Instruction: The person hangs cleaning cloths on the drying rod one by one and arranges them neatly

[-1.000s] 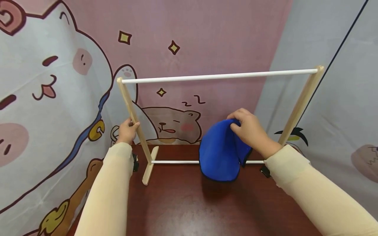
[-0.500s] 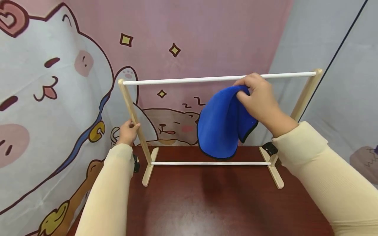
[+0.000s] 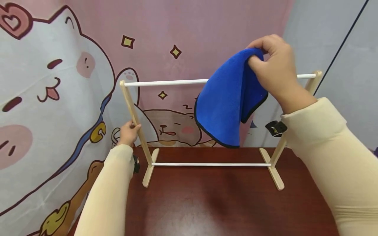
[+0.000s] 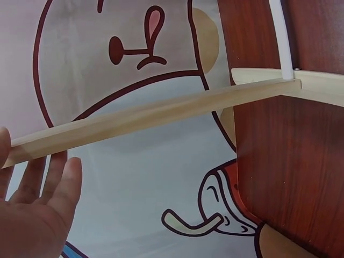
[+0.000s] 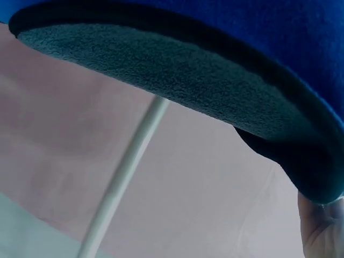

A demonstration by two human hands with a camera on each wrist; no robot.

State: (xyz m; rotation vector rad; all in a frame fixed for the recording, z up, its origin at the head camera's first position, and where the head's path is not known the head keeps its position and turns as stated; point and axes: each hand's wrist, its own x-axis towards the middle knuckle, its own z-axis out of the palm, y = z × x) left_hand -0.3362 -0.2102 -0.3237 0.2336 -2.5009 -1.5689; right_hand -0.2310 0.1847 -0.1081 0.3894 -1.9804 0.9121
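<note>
A blue cloth (image 3: 224, 98) with black edging hangs folded from my right hand (image 3: 279, 64), which pinches its upper end between thumb and fingers. In the head view the cloth overlaps part of the white top rail (image 3: 168, 83) of a drying rack, and the hand appears higher than that rail. The right wrist view shows the cloth's grey-green underside (image 5: 134, 64) close up. My left hand (image 3: 128, 134) holds the rack's left wooden post (image 3: 130, 105) about halfway up. In the left wrist view its fingers (image 4: 56, 177) lie behind the post.
The rack stands on wooden feet (image 3: 276, 177) on a dark red-brown table (image 3: 206, 200). A white lower rail (image 3: 192, 164) joins the posts near the table. Behind it hangs a pink and white cartoon-printed backdrop (image 3: 206, 32), with more of it along the left side.
My right hand has carried the blue cloth up and slightly right, from below the top rail to above it in the head view. The left hand has stayed on the post.
</note>
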